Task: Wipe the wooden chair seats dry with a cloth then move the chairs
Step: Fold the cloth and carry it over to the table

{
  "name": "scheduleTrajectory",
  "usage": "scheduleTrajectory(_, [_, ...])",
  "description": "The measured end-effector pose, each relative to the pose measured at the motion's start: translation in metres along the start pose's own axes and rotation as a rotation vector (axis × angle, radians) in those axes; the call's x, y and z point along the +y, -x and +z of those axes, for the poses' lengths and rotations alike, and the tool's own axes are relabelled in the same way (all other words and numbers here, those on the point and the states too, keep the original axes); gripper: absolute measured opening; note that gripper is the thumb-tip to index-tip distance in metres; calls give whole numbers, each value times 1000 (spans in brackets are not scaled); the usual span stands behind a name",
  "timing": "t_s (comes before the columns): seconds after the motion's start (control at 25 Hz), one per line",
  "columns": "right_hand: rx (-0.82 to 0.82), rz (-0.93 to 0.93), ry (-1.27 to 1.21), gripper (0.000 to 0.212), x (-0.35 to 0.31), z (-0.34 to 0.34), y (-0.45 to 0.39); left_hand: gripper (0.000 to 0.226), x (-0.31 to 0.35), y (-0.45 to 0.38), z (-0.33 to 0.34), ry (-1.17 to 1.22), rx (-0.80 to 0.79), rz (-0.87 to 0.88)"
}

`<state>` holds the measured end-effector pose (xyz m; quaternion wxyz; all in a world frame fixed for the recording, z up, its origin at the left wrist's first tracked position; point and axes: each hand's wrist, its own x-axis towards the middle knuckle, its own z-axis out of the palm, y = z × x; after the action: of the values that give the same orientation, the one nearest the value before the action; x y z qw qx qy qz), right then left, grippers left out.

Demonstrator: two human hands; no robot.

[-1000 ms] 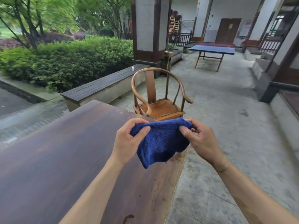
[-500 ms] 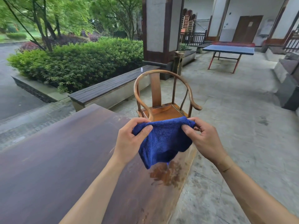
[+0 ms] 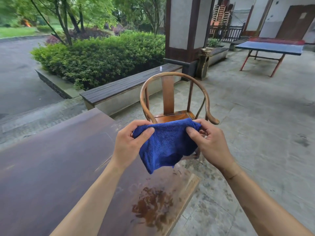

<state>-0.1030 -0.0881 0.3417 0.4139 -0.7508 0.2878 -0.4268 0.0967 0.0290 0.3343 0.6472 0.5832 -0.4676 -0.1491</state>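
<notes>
A blue cloth (image 3: 167, 143) hangs stretched between my two hands above the far end of a long dark wooden table (image 3: 51, 159). My left hand (image 3: 132, 142) pinches its left top corner and my right hand (image 3: 210, 143) pinches its right top corner. Just behind the cloth stands a wooden chair (image 3: 170, 92) with a curved horseshoe back and a glossy brown seat (image 3: 175, 115). The cloth hides the front of the seat.
A wet brown stain (image 3: 153, 206) marks the table near its end. A low bench (image 3: 129, 86) with a small bottle (image 3: 160, 68) runs behind the chair. A pillar (image 3: 185, 31), a blue ping-pong table (image 3: 269, 48) and stacked chairs (image 3: 220, 14) stand further back on the stone floor.
The view has moved closer to the chair and turned left. Both hands keep the cloth spread, now slightly wider, and the table's end with the stain has come into view.
</notes>
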Motion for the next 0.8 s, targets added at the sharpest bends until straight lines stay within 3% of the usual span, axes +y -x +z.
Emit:
scheduleTrajectory(0.4, [-114, 37, -139, 13, 47, 52, -101, 15, -52, -72, -14, 2, 104, -37])
scheduleTrajectory(0.8, [-537, 2, -320, 8, 66, 139, -154, 9, -61, -52, -57, -173, 515, -183])
